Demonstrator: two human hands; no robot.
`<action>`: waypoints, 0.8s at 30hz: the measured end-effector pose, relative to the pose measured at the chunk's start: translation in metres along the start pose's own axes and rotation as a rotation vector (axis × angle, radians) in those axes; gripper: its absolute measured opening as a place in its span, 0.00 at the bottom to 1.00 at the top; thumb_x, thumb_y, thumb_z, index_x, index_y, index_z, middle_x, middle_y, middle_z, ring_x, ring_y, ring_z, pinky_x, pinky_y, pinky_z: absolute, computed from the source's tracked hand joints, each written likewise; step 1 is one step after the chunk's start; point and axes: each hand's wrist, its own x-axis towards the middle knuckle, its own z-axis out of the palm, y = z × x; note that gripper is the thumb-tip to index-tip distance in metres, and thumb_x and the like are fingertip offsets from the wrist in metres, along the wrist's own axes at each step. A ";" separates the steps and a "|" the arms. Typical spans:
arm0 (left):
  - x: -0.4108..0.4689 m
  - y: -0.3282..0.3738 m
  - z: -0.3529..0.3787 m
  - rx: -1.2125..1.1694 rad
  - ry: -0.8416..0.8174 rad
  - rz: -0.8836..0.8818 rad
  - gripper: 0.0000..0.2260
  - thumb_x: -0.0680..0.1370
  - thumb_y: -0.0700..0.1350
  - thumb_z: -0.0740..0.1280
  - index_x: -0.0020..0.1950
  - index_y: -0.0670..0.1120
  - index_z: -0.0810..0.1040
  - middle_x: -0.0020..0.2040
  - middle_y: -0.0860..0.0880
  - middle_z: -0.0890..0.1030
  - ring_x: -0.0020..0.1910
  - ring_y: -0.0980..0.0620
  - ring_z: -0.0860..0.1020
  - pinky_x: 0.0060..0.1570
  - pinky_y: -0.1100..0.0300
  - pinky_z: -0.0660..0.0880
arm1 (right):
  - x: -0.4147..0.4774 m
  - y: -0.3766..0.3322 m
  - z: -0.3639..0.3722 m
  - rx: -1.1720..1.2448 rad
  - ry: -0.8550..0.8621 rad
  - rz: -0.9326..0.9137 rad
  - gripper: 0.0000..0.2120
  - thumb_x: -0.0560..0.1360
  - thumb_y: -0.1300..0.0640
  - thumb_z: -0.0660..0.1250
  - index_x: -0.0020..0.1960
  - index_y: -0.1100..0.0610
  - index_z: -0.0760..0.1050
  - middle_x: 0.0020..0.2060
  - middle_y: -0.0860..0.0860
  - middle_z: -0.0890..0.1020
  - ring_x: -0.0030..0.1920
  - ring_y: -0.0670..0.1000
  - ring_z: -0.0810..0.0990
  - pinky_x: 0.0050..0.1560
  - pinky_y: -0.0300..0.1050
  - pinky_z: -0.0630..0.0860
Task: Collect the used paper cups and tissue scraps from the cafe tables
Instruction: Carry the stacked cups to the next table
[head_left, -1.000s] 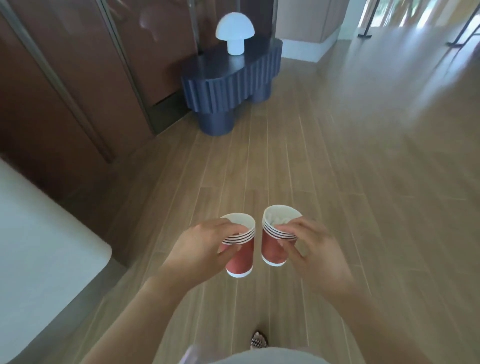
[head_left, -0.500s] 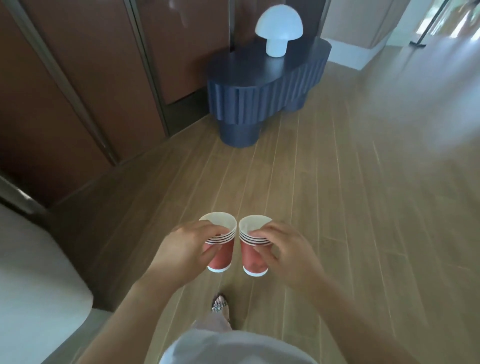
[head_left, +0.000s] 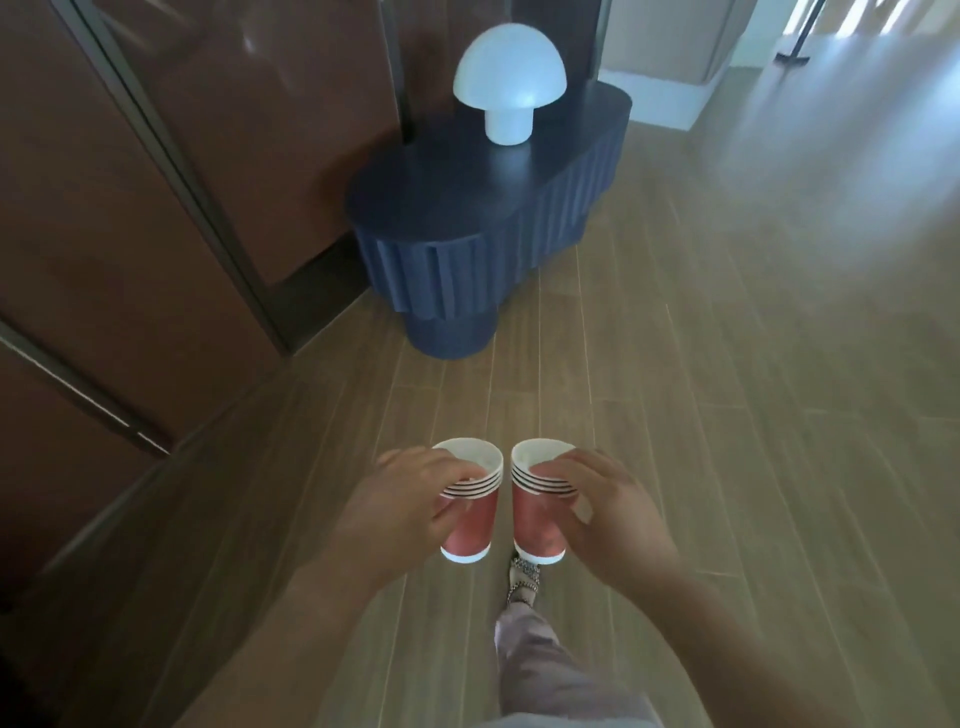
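Note:
Two stacks of red paper cups with white, striped rims hang side by side in front of me, above the wooden floor. My left hand grips the left stack of cups near its rim. My right hand grips the right stack of cups the same way, fingers curled over the rim. The two stacks nearly touch. Their insides look pale; I cannot tell whether tissue lies in them.
A dark blue ribbed side table stands ahead, with a white mushroom lamp on it. Brown wall panels run along the left. Wooden plank floor stretches ahead and to the right. My leg and shoe show below.
I have walked forward: the blue table and lamp are closer and the white table at the left has left the view. The two stacks moved closer together.

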 end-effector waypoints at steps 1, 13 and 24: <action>0.033 -0.008 0.000 0.001 -0.015 0.018 0.14 0.69 0.46 0.68 0.54 0.51 0.81 0.49 0.53 0.84 0.49 0.49 0.81 0.50 0.56 0.70 | 0.028 0.013 0.002 -0.004 0.010 0.005 0.16 0.66 0.64 0.72 0.51 0.49 0.78 0.47 0.44 0.81 0.47 0.48 0.77 0.44 0.32 0.68; 0.345 -0.070 -0.027 -0.115 -0.002 0.069 0.17 0.70 0.49 0.67 0.58 0.51 0.79 0.55 0.53 0.82 0.52 0.52 0.80 0.54 0.49 0.77 | 0.326 0.119 -0.023 -0.034 0.057 -0.037 0.11 0.69 0.63 0.71 0.50 0.52 0.80 0.45 0.47 0.82 0.46 0.52 0.79 0.44 0.38 0.72; 0.588 -0.214 -0.040 -0.074 -0.003 -0.003 0.16 0.70 0.46 0.69 0.57 0.53 0.79 0.54 0.56 0.83 0.51 0.52 0.80 0.53 0.56 0.75 | 0.589 0.207 0.047 -0.025 -0.087 -0.012 0.12 0.68 0.62 0.71 0.50 0.52 0.80 0.46 0.47 0.82 0.47 0.52 0.79 0.46 0.40 0.73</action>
